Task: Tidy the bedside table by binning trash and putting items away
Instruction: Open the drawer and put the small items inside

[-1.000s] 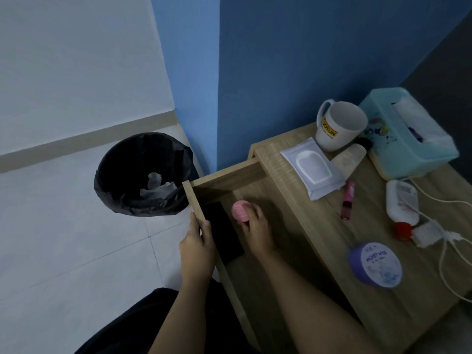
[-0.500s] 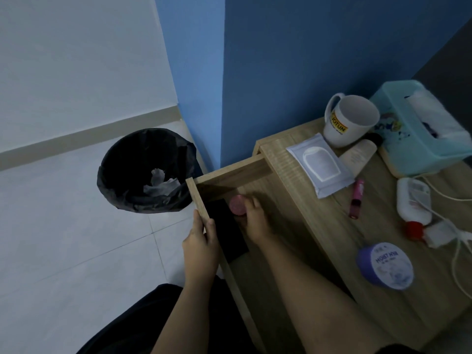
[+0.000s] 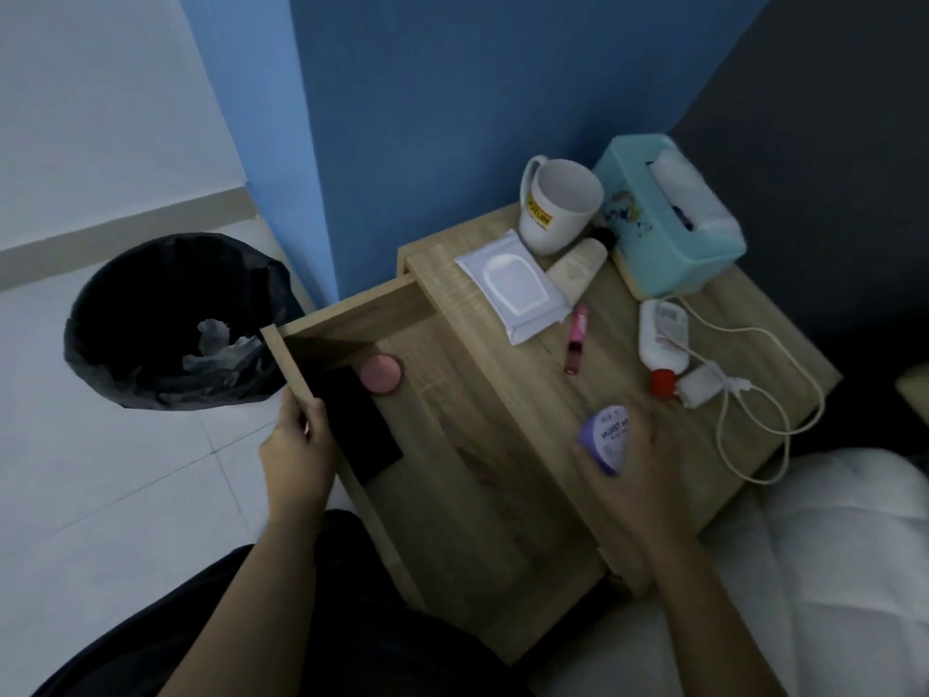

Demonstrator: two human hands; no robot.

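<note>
The wooden bedside table [image 3: 528,394] has its drawer [image 3: 352,314] pulled out to the left. Inside the drawer lie a round pink compact [image 3: 380,374] and a flat black item [image 3: 357,430]. My left hand [image 3: 296,445] grips the drawer's front edge. My right hand [image 3: 631,465] curls around a purple round jar [image 3: 603,437] on the tabletop. On the table stand a white mug [image 3: 558,206], a wipes pack [image 3: 515,286], a cream tube [image 3: 575,271], a pink lip tube [image 3: 577,339], a white bottle with a red cap [image 3: 662,339] and a teal tissue box [image 3: 668,218].
A black-lined bin [image 3: 176,319] with crumpled paper stands on the tiled floor left of the drawer. A white charger and cable [image 3: 739,394] trail over the table's right side. White bedding [image 3: 829,570] lies at the lower right. Blue wall behind.
My right hand let go of the pink compact in the drawer and moved right onto the tabletop, where it now grips the purple jar. My left hand stays on the drawer edge.
</note>
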